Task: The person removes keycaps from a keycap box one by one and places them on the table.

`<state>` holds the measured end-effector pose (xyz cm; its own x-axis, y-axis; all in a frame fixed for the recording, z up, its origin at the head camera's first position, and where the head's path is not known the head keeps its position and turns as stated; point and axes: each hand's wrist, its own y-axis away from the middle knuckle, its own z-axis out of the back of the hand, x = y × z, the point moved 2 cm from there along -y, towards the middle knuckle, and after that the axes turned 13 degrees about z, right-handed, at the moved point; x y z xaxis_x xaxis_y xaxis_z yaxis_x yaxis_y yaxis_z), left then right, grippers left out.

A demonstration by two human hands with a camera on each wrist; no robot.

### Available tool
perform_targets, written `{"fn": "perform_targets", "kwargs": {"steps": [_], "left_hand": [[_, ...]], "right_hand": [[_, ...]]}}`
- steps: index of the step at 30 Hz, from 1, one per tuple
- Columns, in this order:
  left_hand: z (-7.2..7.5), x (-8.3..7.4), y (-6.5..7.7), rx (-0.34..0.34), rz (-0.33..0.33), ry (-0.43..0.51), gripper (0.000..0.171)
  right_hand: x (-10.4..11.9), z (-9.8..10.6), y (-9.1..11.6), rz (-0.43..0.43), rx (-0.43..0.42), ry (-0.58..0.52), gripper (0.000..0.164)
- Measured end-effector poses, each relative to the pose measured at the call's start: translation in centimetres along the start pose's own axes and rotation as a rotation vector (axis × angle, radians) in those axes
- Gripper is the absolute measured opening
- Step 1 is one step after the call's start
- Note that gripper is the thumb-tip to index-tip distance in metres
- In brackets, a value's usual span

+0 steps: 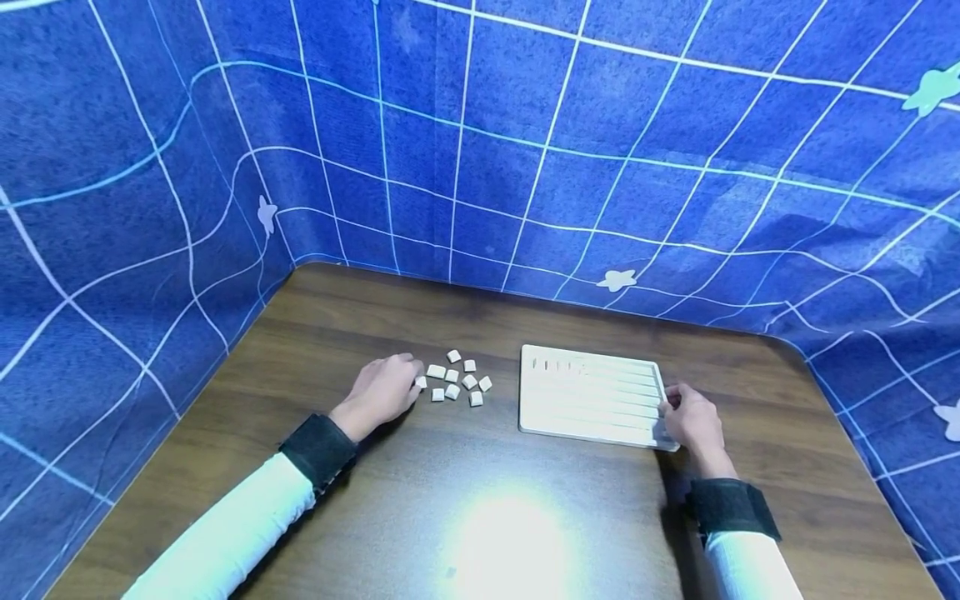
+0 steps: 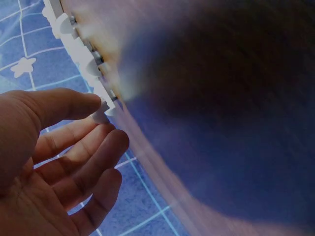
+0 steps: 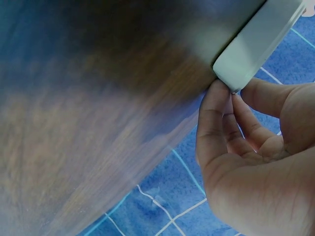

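On the left of the table, my left hand (image 1: 382, 389) is at the edge of a loose group of small white blocks (image 1: 452, 391). In the left wrist view its thumb and forefinger pinch one small white block (image 2: 101, 114), while the other fingers curl loosely below. To the right lies a white grooved tray (image 1: 570, 408), flat, with long parallel channels and a row of small marks near its far left corner. My right hand (image 1: 692, 421) grips the tray's right end. Close up in the right wrist view, thumb and fingers are on either side of the tray's end (image 3: 243, 59).
The brown wooden table (image 1: 420, 500) has rounded far corners and a bright glare spot in front. A blue cloth (image 1: 495, 108) with white grid lines and stars hangs behind and along the sides.
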<state>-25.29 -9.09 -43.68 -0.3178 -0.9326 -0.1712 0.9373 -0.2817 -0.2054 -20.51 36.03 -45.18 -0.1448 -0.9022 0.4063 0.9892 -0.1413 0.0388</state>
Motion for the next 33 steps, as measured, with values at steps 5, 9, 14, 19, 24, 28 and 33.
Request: {"fn": "perform_targets", "kwargs": {"steps": [5,9,14,19,24,28,33], "left_hand": [[-0.5,-0.4,-0.1,0.019,-0.002,-0.008,0.007],[-0.8,-0.5,-0.2,0.056,0.003,-0.016,0.008],[-0.9,-0.4,-0.4,0.074,0.001,-0.02,0.011],[-0.8,-0.5,-0.6,0.1,0.002,-0.024,0.015],[-0.2,-1.2,-1.0,0.09,-0.009,-0.019,0.009],[0.5,-2.6,-1.7,0.071,-0.044,-0.023,0.012],[0.7,-5.0,-2.7,0.073,-0.077,-0.019,0.013]], "right_hand": [[-0.1,0.0,0.1,0.008,-0.005,0.006,0.033],[-0.2,-0.1,0.1,0.012,-0.013,0.005,0.033],[-0.2,-0.2,0.0,0.027,-0.037,0.0,0.031],[-0.3,-0.2,0.0,0.043,-0.048,-0.001,0.03],[-0.3,-0.3,-0.1,0.037,-0.049,-0.003,0.03],[-0.3,-0.2,-0.1,0.039,-0.057,-0.004,0.031],[-0.2,-0.2,0.0,0.032,-0.055,-0.017,0.03]]}}
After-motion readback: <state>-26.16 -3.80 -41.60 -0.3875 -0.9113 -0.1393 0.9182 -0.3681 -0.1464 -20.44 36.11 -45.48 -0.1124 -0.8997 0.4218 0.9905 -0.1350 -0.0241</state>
